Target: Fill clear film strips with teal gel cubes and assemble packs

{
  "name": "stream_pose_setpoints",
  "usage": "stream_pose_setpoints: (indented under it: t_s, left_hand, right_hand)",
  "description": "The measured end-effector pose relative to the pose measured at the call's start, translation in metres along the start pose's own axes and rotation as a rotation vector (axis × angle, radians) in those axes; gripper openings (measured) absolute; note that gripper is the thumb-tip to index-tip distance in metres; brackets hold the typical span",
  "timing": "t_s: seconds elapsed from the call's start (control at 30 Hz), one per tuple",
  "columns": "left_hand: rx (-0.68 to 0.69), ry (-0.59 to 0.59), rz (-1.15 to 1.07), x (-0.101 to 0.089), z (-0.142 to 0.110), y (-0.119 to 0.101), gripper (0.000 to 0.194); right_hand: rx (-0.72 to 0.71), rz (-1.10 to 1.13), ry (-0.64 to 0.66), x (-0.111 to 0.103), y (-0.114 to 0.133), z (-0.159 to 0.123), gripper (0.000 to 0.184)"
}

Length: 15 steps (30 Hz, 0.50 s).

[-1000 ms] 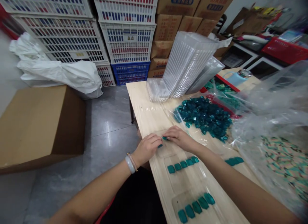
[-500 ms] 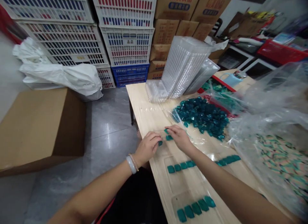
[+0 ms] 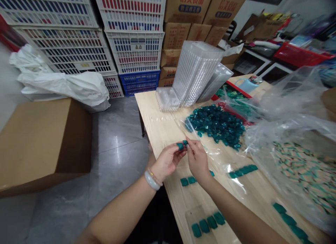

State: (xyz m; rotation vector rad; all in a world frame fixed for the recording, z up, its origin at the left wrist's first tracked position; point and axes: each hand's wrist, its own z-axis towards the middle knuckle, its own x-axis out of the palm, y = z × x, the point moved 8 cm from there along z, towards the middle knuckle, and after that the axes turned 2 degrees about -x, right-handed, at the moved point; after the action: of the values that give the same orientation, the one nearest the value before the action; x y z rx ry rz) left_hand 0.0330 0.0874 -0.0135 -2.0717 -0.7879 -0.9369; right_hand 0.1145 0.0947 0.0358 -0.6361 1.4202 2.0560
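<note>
My left hand wears a pale bangle and pinches a teal jelly-like piece between thumb and fingers. Close against it, my right hand has its fingertips closed on another small teal piece. Both hands meet above the table's near left part, over a clear tray that they mostly hide. Below them, teal pieces lie in a row, partly covered by my right forearm. Nearer me, a second row of teal pieces sits in a flat clear tray.
Beyond my hands lies a heap of teal pieces on clear plastic. Stacked clear trays stand at the table's far end. At right is a clear bag of striped pieces. A cardboard box and crates stand beyond the floor.
My hands have come together; the right moved down and in toward the left. My left hand has turned, showing its palm side and the piece it holds. The view has shifted slightly.
</note>
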Motion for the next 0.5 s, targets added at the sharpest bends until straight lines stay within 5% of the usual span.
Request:
stream_pose_setpoints:
  t_s: [0.37,0.5]
  left_hand:
    - [-0.401,0.080,-0.052,-0.029,-0.034,0.017,0.026]
    - [-0.416,0.125,0.080,-0.036,-0.043,0.010,0.027]
  right_hand:
    - [-0.295,0.038,0.322,0.009,0.031,-0.030,0.029]
    - [-0.383,-0.072,0.411,0.012,0.039,-0.034,0.021]
